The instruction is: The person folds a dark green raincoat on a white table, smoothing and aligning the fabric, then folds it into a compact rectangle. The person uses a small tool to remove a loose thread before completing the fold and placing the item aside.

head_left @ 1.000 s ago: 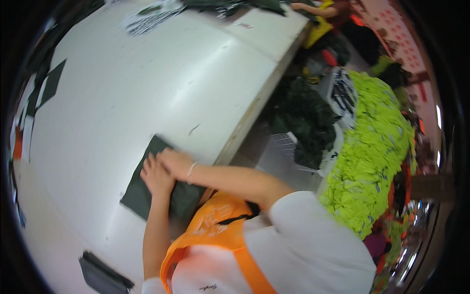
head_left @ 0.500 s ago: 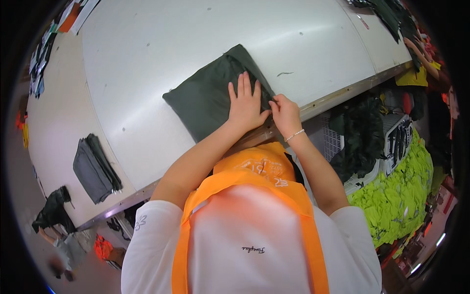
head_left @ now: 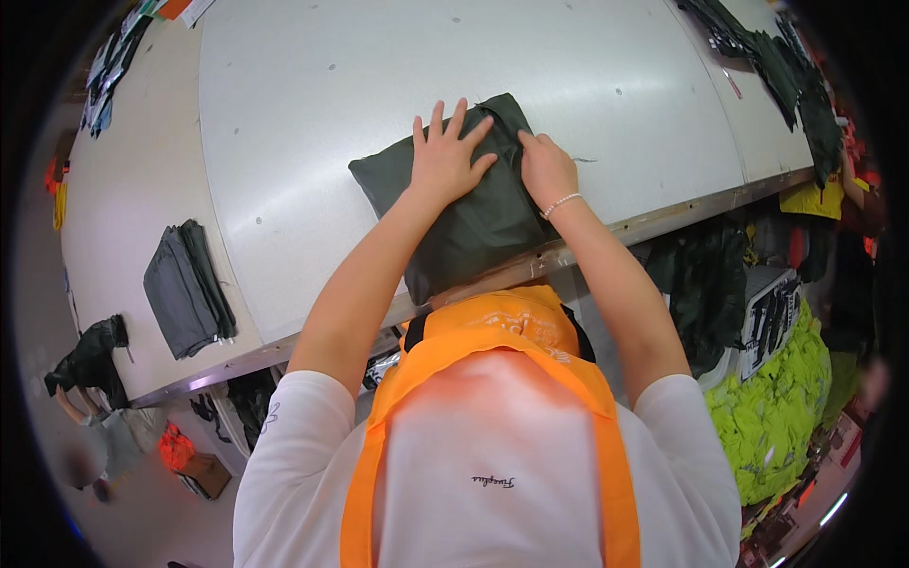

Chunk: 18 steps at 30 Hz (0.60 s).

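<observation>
Black garment point(head_left: 90, 355): at the far left, by the end of the table; a co-worker's hands point(head_left: 74, 405) reach up to its lower edge; the rest of that person is blurred
Orange bundle point(head_left: 175, 447): below the table on the left, just beside a brown box point(head_left: 206, 473)
Grey folded garments point(head_left: 178, 298): on the left part of the table, near its front edge, laid in a slanting stack with a darker layer along the right side
White table point(head_left: 303, 170): smooth and pale, with a seam running across its left part
Left hand point(head_left: 447, 159): palm down, fingers spread wide, flat on the upper part of the fabric
Dark green folded fabric point(head_left: 473, 232): on the table at its front edge, set aslant, directly ahead of the orange apron point(head_left: 502, 310); its top right corner lies past both hands
Right hand point(head_left: 547, 173): fingers curled, tips at the fabric's right edge; I cannot tell whether they pinch it; a pale beaded bracelet point(head_left: 561, 205) circles the wrist
Dark heap point(head_left: 705, 298): below the table on the right, near a white basket point(head_left: 767, 305)
Yellow-green pile point(head_left: 772, 407): crumpled cloth, lower right
Dark garments point(head_left: 769, 68): on the table's far right end, some hanging over the edge
</observation>
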{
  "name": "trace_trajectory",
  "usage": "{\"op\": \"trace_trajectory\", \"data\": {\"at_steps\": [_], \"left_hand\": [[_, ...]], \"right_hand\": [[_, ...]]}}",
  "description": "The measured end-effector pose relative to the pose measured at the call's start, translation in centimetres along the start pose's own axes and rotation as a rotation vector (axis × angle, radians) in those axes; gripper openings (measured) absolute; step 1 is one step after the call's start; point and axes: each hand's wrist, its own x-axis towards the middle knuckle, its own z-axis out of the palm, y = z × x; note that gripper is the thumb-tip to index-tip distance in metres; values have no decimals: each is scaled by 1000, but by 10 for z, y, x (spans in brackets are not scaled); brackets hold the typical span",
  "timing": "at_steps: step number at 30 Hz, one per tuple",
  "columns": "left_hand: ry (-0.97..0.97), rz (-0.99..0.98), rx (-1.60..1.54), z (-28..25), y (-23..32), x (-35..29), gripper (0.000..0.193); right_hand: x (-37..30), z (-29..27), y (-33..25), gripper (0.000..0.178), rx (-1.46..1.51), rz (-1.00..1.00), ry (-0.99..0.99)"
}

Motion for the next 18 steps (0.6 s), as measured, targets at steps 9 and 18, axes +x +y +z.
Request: {"op": "trace_trajectory", "data": {"at_steps": [9,18], "left_hand": [[-161,-39,-5,18,-8,0,52],[-117,-327,-388,42,-40,40,43]], "right_hand": [[9,20,-21,20,-257,-486,23],[90,21,-20,31,265,-74,-361]]}}
